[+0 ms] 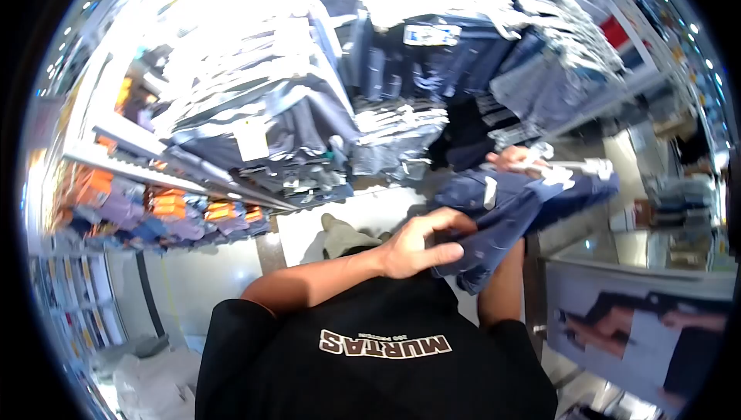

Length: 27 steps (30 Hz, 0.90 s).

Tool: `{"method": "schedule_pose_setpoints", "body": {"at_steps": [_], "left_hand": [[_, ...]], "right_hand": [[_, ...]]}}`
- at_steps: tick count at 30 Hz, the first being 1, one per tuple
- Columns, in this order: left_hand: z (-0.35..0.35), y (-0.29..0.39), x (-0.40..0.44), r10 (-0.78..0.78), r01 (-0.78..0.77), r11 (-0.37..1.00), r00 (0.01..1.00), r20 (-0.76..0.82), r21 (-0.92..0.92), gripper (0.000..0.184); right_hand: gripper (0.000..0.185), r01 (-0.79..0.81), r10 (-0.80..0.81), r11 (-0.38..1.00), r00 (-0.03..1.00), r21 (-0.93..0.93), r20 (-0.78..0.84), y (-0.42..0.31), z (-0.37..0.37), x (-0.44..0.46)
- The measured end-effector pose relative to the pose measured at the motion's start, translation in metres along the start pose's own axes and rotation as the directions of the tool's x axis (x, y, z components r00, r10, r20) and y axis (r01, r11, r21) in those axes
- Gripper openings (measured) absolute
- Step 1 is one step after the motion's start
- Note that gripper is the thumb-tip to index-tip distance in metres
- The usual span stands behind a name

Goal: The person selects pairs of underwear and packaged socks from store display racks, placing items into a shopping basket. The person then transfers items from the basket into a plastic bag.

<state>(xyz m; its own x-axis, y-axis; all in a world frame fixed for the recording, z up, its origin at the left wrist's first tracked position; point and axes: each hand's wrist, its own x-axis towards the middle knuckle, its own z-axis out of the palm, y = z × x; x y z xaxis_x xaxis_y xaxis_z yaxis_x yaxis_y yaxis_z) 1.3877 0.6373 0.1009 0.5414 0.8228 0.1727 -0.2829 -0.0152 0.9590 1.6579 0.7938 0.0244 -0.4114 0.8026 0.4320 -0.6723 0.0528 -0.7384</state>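
Dark navy pants hang at a slant from a white clip hanger in front of my chest, to the right. My right hand is closed on the hanger at the top of the cloth, its fingers partly hidden. Lower down, my left hand has its thumb and fingers about the near edge of the pants. Some fingertips disappear against the dark fabric. A small white tag shows on the cloth.
Ahead stands a bright rack of hanging dark garments, with grey-blue ones on the right. Folded clothes with orange tags line the left shelf. A display counter with a picture panel is close on the right. Pale floor tiles lie below.
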Motion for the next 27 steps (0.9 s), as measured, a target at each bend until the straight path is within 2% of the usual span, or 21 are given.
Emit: {"method": "schedule_pose_setpoints", "body": {"at_steps": [1,2,3,4,5,6,9,10,11,12,13,14,15,17,18,19,21,23,25,26,27], "left_hand": [[-0.013,-0.010,-0.004,0.136,-0.121,0.987,0.980,-0.146,0.109,0.047],[-0.031,-0.020,-0.008,0.058,-0.066,0.997,0.988,-0.141,-0.047,0.058],[-0.040,-0.025,-0.012,0.051,-0.091,0.974,0.980,-0.192,-0.208,0.066],[-0.050,-0.031,-0.013,0.078,-0.121,0.972,0.975,-0.207,-0.204,0.069],[-0.059,-0.035,-0.015,0.104,-0.148,0.969,0.970,-0.219,-0.199,0.072],[-0.060,-0.037,-0.017,0.054,-0.135,0.937,0.967,-0.248,-0.322,0.073],[-0.060,-0.017,-0.005,0.126,-0.138,0.990,0.967,-0.221,-0.039,0.077],[-0.059,-0.009,0.002,0.120,-0.103,0.991,0.963,-0.240,0.085,0.074],[-0.061,-0.017,0.008,0.094,-0.061,0.990,0.954,-0.285,0.124,0.061],[-0.063,-0.023,0.014,0.067,-0.015,0.987,0.942,-0.330,0.158,0.047],[-0.065,-0.036,0.023,0.123,-0.018,0.968,0.905,-0.408,0.251,0.039],[-0.073,-0.053,0.031,0.029,0.071,0.981,0.870,-0.492,0.182,0.036],[-0.063,-0.012,0.040,0.013,0.006,0.999,0.879,-0.477,0.039,0.038],[-0.077,-0.011,0.057,0.080,0.028,0.978,0.864,-0.498,0.206,0.068],[-0.081,-0.005,0.066,0.051,0.099,0.965,0.838,-0.543,0.243,0.066],[-0.084,0.003,0.077,0.123,0.071,0.946,0.826,-0.551,0.318,0.063],[-0.079,0.029,0.091,0.230,0.005,0.928,0.781,-0.581,0.373,0.057],[-0.081,0.042,0.101,0.185,0.079,0.919,0.778,-0.600,0.385,0.045],[-0.085,0.044,0.108,0.223,0.052,0.906,0.785,-0.577,0.421,0.043],[-0.085,0.046,0.109,0.226,0.032,0.917,0.779,-0.585,0.397,0.043],[-0.084,0.047,0.110,0.227,0.014,0.928,0.773,-0.593,0.373,0.042]], "right_hand": [[0.039,0.034,-0.058,0.981,0.991,-0.189,-0.121,-0.002,0.012,-0.003],[0.029,0.015,-0.116,0.924,0.963,-0.383,-0.242,-0.004,0.026,-0.006],[0.021,-0.054,-0.171,0.839,0.919,-0.542,-0.356,-0.007,0.040,-0.007],[0.026,-0.057,-0.183,0.733,0.943,-0.678,-0.277,-0.014,0.051,-0.001],[0.021,-0.107,-0.144,0.658,0.954,-0.745,-0.264,-0.021,0.064,0.007],[0.016,-0.148,-0.104,0.571,0.962,-0.807,-0.250,-0.030,0.079,0.015],[0.013,-0.116,-0.083,0.251,0.987,-0.961,-0.141,-0.042,0.100,0.041],[0.015,-0.112,-0.072,0.139,0.990,-0.984,-0.123,-0.048,0.112,0.052],[0.017,-0.060,-0.074,0.031,0.995,-0.998,-0.062,-0.046,0.096,0.058],[0.019,-0.088,-0.081,0.056,0.992,-0.995,-0.093,-0.047,0.094,0.067],[0.021,-0.117,-0.088,0.085,0.988,-0.989,-0.125,-0.047,0.094,0.075],[0.022,-0.067,-0.100,0.069,0.992,-0.995,-0.073,-0.051,0.096,0.084],[0.023,-0.014,-0.108,0.055,0.994,-0.998,-0.020,-0.055,0.097,0.093],[0.022,-0.025,-0.071,0.275,0.996,-0.961,-0.046,-0.061,0.089,0.112],[0.023,0.091,-0.075,0.166,0.994,-0.982,0.079,-0.065,0.076,0.123],[0.024,0.207,-0.064,0.054,0.977,-0.977,0.203,-0.072,0.070,0.135],[0.022,0.169,-0.055,-0.031,0.984,-0.985,0.170,-0.087,0.071,0.154],[0.021,-0.035,-0.012,-0.081,0.999,-0.996,-0.035,-0.100,0.076,0.168],[0.020,0.110,0.018,-0.163,0.994,-0.981,0.108,-0.106,0.080,0.180],[0.021,0.159,0.017,-0.102,0.987,-0.982,0.158,-0.107,0.084,0.185],[0.023,0.109,0.048,-0.135,0.993,-0.985,0.103,-0.110,0.087,0.188]]}}
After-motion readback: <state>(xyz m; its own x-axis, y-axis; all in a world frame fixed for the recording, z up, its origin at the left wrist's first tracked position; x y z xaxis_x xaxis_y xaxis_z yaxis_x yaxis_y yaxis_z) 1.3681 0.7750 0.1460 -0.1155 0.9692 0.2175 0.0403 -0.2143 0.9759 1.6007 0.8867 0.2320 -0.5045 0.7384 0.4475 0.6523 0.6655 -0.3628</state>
